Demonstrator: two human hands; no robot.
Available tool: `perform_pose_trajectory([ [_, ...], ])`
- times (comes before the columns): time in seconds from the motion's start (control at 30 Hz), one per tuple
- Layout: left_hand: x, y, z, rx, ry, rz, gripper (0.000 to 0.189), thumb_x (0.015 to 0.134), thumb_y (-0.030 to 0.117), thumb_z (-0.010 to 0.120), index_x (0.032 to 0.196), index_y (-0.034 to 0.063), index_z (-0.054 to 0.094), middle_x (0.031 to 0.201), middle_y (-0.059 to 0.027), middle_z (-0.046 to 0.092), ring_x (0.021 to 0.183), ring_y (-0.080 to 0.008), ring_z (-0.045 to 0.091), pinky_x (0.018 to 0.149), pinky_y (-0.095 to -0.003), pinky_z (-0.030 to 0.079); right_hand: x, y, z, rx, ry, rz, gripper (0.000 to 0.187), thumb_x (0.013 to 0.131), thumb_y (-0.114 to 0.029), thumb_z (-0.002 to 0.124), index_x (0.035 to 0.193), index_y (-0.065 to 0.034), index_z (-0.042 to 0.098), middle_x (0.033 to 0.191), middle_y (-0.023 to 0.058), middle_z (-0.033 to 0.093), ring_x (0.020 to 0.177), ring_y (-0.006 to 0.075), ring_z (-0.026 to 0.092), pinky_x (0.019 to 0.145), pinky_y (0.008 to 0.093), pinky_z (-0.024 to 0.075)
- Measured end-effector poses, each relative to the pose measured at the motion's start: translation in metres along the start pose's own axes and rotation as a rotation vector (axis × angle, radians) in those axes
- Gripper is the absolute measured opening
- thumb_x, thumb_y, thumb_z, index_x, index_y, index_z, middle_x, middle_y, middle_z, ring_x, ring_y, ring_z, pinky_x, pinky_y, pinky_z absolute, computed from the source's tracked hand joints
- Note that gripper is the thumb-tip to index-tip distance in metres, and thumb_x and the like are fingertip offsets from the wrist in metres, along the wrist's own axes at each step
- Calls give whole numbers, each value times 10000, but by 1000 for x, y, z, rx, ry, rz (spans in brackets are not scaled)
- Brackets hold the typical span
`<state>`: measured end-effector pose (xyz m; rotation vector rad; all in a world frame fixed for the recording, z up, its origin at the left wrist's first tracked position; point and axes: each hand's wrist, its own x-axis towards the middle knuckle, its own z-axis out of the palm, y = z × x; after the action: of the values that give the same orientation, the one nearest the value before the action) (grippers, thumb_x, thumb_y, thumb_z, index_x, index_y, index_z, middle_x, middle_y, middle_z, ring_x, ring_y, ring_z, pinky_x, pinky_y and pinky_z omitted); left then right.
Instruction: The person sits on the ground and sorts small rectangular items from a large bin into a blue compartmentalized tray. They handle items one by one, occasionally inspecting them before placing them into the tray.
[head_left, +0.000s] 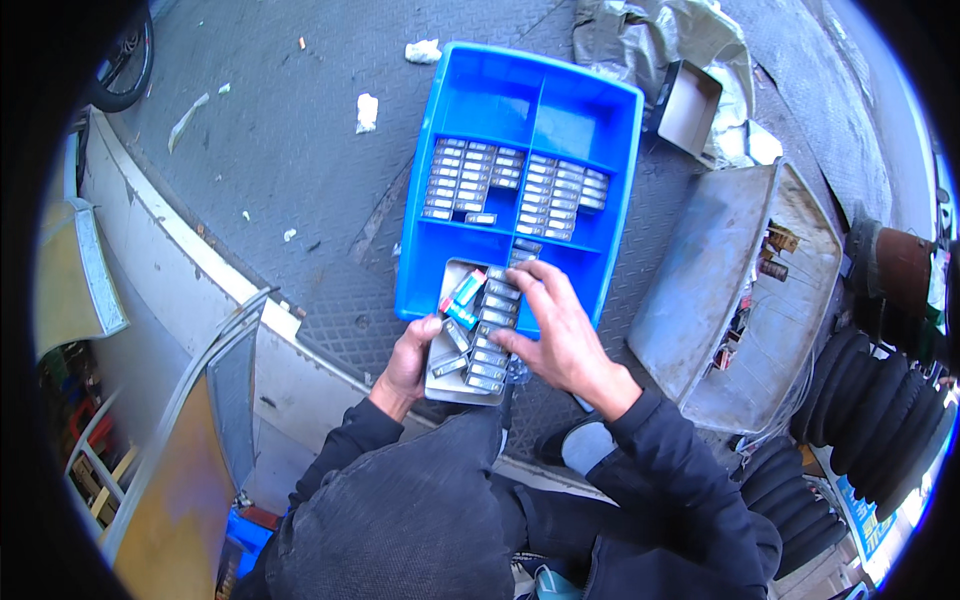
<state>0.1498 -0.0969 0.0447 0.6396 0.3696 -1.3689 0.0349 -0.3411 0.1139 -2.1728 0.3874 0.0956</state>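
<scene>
My left hand (410, 361) grips the left edge of a shallow white tray (459, 389), thumb over its rim. Inside, a column of small dark boxes with pale labels (489, 358) runs along the right side. Two more small boxes (452, 337) lie loose and askew beside a blue-and-red packet (465, 289). My right hand (561, 330) lies over the column's right edge, fingers and thumb apart and touching it; whether it grips any box is unclear. Beneath is a blue divided plastic bin (634, 135), its middle compartments holding stacked rows of similar boxes (459, 176).
An open black box (686, 109) sits at the bin's upper right. A worn grey container (690, 277) with scraps stands right, near several black tyres (870, 420). A white ledge (187, 247) runs along the left. White scraps (367, 112) litter the textured floor.
</scene>
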Motion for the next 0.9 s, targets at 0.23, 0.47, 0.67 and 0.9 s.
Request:
perform_pose_trajectory([
  [0.23, -6, -12, 1, -54, 28, -63, 788, 1046, 378, 687, 1656, -59, 448, 1481, -227, 703, 1249, -323, 776, 1068, -477, 660, -4, -3, 2, 33, -117, 104, 836, 849, -243, 980, 1500, 78, 564, 1526, 265, 553, 1391, 449, 592, 1183, 508, 516],
  [0.47, -14, -37, -7, -25, 91, -138, 821, 1008, 438, 689, 1624, -69, 497, 1433, -239, 732, 1208, -339, 787, 1059, -487, 657, -2, 7, -11, -22, -376, 125, 856, 811, -324, 1013, 1444, 36, 563, 1494, 235, 580, 1384, 441, 607, 1143, 529, 518],
  [0.67, -17, -35, -3, -74, 13, -154, 789, 1052, 375, 691, 1663, -48, 426, 1475, -229, 699, 1245, -309, 778, 1066, -465, 662, -11, 6, -19, -87, -448, 100, 965, 833, -379, 998, 1572, 22, 523, 1726, 243, 469, 1538, 460, 522, 1225, 567, 478],
  [0.9, -20, -13, 9, 145, -16, -140, 992, 949, 452, 772, 1712, -26, 355, 1552, -202, 639, 1307, -298, 744, 1104, -463, 645, -8, 0, -19, -87, -377, -1, 852, 891, -377, 952, 1547, 31, 591, 1718, 224, 492, 1509, 433, 545, 1209, 546, 489],
])
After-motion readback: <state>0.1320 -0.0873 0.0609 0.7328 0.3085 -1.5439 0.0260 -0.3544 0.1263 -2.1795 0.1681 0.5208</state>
